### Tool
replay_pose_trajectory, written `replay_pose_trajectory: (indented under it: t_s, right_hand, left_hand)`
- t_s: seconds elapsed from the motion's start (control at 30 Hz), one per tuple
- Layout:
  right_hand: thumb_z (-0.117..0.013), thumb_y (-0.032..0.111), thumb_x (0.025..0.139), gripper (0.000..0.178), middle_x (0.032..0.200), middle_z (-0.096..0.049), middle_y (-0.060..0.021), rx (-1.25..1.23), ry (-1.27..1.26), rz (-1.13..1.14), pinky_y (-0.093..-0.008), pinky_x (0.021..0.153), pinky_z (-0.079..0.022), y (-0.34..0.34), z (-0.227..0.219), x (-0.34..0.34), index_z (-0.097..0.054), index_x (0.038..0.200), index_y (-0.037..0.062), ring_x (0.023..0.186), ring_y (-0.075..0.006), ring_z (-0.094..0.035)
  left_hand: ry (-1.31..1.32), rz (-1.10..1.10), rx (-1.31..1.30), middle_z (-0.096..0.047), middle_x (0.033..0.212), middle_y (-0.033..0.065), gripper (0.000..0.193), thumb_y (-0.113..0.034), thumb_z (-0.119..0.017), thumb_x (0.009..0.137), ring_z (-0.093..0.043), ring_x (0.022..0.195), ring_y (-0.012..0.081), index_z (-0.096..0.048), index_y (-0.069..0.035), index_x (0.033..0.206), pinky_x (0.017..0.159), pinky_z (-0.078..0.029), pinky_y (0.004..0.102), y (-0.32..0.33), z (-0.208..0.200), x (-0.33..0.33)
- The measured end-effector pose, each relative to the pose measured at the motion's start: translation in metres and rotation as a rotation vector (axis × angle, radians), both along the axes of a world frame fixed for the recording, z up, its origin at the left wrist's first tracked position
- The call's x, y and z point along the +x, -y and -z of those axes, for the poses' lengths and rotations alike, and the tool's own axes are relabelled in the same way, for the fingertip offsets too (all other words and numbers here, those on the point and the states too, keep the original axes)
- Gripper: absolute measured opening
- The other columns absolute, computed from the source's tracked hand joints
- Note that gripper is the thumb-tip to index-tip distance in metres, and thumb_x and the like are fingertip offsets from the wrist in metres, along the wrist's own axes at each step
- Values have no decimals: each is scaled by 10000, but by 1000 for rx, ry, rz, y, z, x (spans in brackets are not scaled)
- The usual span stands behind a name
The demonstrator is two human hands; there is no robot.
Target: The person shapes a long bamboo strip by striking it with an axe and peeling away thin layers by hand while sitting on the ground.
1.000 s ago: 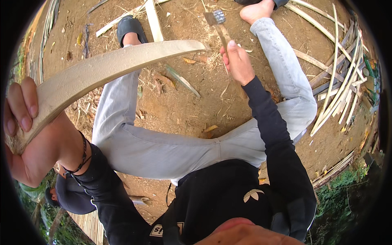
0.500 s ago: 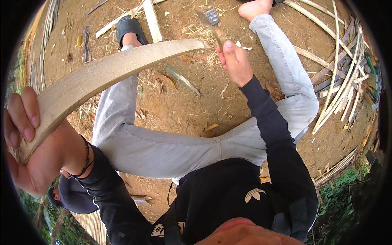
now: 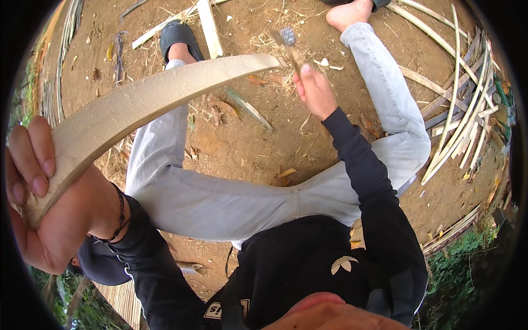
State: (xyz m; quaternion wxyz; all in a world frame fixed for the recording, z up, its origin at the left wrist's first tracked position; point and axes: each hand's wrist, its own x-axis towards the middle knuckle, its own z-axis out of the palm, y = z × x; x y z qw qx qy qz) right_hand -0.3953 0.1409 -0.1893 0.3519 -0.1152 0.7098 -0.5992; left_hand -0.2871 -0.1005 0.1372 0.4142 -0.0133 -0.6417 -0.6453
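Observation:
My left hand is closed around the near end of a long pale wooden slat, which looks curved and narrows toward its far tip. That tip reaches out over the ground, close to my right hand. In my right hand is a hammer with a wooden handle and a grey metal face cut in a grid pattern. Its head is slightly blurred. The hammer's handle passes beside the slat's tip; whether they touch I cannot tell.
Bare soil with shavings and leaves lies between my legs. A green-edged strip lies on it. Long split strips are piled at the right, with more strips by my left foot. Someone in a dark cap is at lower left.
My right hand and the hammer have shifted slightly down and to the right. The slat's far tip appears slightly further right, still gripped by my left hand.

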Motion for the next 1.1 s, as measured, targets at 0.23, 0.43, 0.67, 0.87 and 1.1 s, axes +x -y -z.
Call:
replay_pose_trajectory:
  t_s: [0.23,0.43,0.67,0.87,1.1]
  right_hand:
    - [-239,565,948,696,601,-540,-113,502,-368,-248,-325,612,-491,3,46,2,-590,905,-35,640,-196,-628]
    - [-298,616,922,656,468,-397,-6,169,451,-3,-298,352,-370,-15,64,-13,-522,741,27,361,-124,-423]
    - [-385,533,919,570,693,-611,-149,489,-125,-158,-419,653,-500,-27,22,15,-610,873,12,665,-307,-612]
    - [-557,424,845,437,889,-659,-189,582,-252,13,-431,755,-500,-68,-3,17,-627,941,3,872,-345,-640]
    - [-531,326,855,408,1041,-619,-243,625,-220,83,-437,858,-474,-68,34,13,-578,1058,-26,996,-363,-597]
  left_hand:
    - [12,-152,51,-360,645,10,150,-200,-494,617,-344,512,97,-387,-99,646,501,-284,236,-8,-2,-3]
    - [-64,-142,77,-340,643,5,153,-146,-520,639,-325,521,114,-369,-125,633,516,-280,256,-7,-2,-15]
    - [20,-124,156,-348,641,7,207,-125,-541,697,-330,548,138,-357,-173,615,544,-306,271,15,-4,-13]
    - [23,-71,183,-386,633,14,177,-113,-514,765,-348,521,152,-390,-135,641,500,-315,284,25,-3,-32]
    - [104,-171,-190,-611,736,161,596,-602,-451,877,-650,727,244,-453,-16,987,712,-580,378,19,-17,-85]
